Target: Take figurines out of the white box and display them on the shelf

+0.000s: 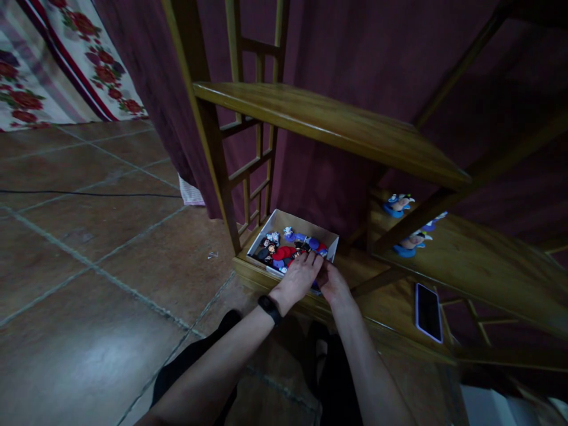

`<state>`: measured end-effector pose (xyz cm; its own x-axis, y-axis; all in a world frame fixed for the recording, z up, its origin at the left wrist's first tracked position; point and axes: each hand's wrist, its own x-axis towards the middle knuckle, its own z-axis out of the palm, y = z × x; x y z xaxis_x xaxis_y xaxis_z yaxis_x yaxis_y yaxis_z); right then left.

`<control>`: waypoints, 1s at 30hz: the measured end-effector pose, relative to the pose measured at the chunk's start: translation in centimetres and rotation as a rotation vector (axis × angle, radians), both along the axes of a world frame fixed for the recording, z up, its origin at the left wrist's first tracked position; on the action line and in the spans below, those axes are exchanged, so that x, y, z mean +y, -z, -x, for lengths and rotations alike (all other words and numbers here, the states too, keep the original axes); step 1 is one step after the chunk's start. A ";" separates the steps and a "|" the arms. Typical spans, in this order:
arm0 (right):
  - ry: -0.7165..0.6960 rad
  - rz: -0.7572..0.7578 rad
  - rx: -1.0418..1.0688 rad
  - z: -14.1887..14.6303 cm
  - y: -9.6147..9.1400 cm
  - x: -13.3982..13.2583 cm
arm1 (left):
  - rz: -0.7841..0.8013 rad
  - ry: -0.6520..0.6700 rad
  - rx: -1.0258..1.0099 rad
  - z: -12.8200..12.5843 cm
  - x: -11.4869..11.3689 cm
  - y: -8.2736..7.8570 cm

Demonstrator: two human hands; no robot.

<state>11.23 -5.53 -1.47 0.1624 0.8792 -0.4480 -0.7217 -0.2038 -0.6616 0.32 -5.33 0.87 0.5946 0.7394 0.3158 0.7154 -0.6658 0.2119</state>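
A shallow white cardboard box point(271, 223) holds a jumble of small toy figurines point(284, 253) in red, blue, black and white. It stands on the low wooden shelf in front of me. My left hand point(302, 273), with a black band on its wrist, reaches over the box's near side, fingers stretched over the figurines and slightly apart. Close beside it, my right hand point(333, 284) is at the box's near right corner. Its fingers curl inward in shadow, and whatever is between them is hidden. The two hands nearly touch and cover part of the contents.
A wooden shelf board point(328, 121) juts out above the box. To the right, blue-based figurines point(399, 204) stand on a middle shelf point(479, 260). A phone point(428, 312) lies on the lower board. Behind hangs a purple curtain point(337, 71); tiled floor point(110, 284) extends left.
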 end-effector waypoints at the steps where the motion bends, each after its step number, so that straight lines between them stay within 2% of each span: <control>1: 0.004 0.004 -0.005 0.0 0.1 0.0 | 0.007 0.000 -0.009 0.0 0.0 0.0; 7: -0.007 -0.022 -0.066 -0.2 0.6 0.1 | 0.108 -0.057 -0.145 0.0 0.3 0.2; 11: 0.037 -0.039 -0.078 -0.3 0.7 0.1 | 0.240 -0.112 -0.351 0.2 0.8 0.4; 15: 0.077 -0.066 -0.127 -0.2 0.5 0.1 | 0.351 -0.104 -0.562 0.2 1.6 1.1; 22: 0.082 -0.100 -0.256 -0.3 0.4 0.1 | 0.686 -0.150 -0.997 -0.1 3.1 2.7; 26: 0.077 -0.110 -0.301 -0.3 0.1 0.1 | 0.869 -0.206 -1.276 -0.4 3.1 2.6; 30: 0.049 -0.108 -0.288 -0.2 -0.4 -0.1 | 0.995 -0.297 -1.405 -0.3 3.0 2.3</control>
<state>11.45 -5.63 -1.07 0.3122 0.9074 -0.2813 -0.5081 -0.0907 -0.8565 0.59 -2.33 -1.41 0.1106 0.9783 -0.1751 -0.2915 0.2003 0.9354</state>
